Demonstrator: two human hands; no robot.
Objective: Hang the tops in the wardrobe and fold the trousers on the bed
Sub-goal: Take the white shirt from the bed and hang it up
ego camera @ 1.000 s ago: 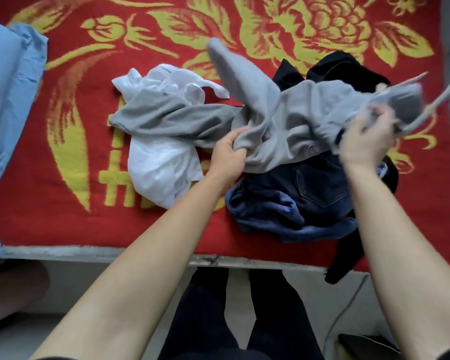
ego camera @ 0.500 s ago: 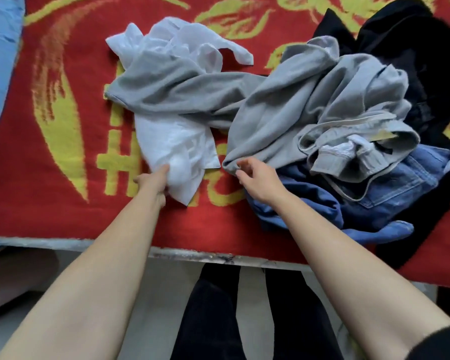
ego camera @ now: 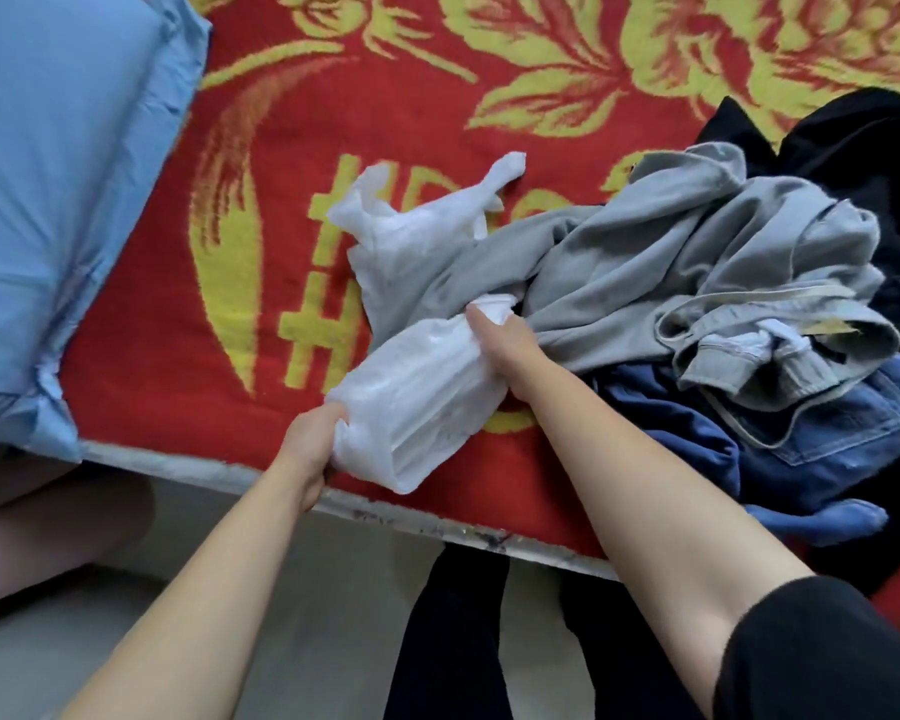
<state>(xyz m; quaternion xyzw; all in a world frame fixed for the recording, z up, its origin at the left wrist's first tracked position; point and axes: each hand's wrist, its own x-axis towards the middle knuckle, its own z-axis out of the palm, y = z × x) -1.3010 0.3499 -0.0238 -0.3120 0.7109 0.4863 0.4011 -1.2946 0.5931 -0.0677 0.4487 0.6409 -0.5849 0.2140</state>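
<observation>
A thin white top (ego camera: 417,397) lies crumpled on the red and yellow bedspread (ego camera: 219,366), partly under a grey sweatshirt (ego camera: 661,283). My left hand (ego camera: 313,449) grips the white top's near end at the bed's front edge. My right hand (ego camera: 505,345) holds the same top higher up, where it runs under the grey sleeve. Blue jeans (ego camera: 811,439) lie beneath the sweatshirt at the right, and a black garment (ego camera: 853,148) sits behind them.
A light blue pillow (ego camera: 58,200) fills the bed's left side. The bed's pale front edge (ego camera: 188,467) runs across the view. Below it are the grey floor and my dark trouser legs (ego camera: 448,641).
My right hand let go of the grey sweatshirt and hanger, which dropped onto the pile. Both hands moved to the white top and now hold it, pulling it toward the bed's edge.
</observation>
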